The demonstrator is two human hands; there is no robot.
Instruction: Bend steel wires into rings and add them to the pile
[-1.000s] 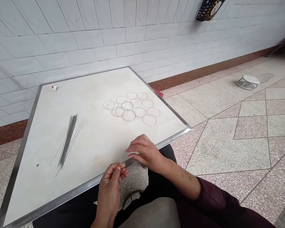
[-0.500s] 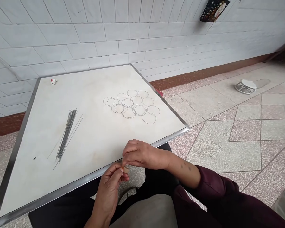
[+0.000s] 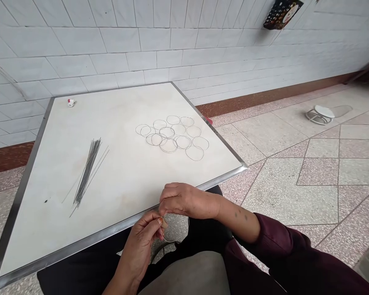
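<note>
At the near edge of the table my left hand (image 3: 145, 233) and my right hand (image 3: 184, 201) meet, fingertips pinched close together. Between them is a thin wire ring (image 3: 169, 241), its lower curve hanging below my fingers; the ends are hidden in the grip. A tan wrap or piece (image 3: 164, 223) shows at my left fingers, too small to identify. Beyond my hands, several wire rings (image 3: 168, 151) lie overlapping on the white tabletop. To the left rests a bundle of straight wires (image 3: 86, 174), a few of them strayed from the rest.
The white table (image 3: 123, 164) has a metal edge and stands near a tiled wall. A small white and red object (image 3: 71, 103) sits at its far left corner. On the floor to the right is a low round stool (image 3: 322, 111). A dark patterned bag (image 3: 281, 14) hangs on the wall.
The curve of the wire ring now shows below my hands, where it was barely visible before. Both hands stay pinched together at the table edge. The view has shifted slightly.
</note>
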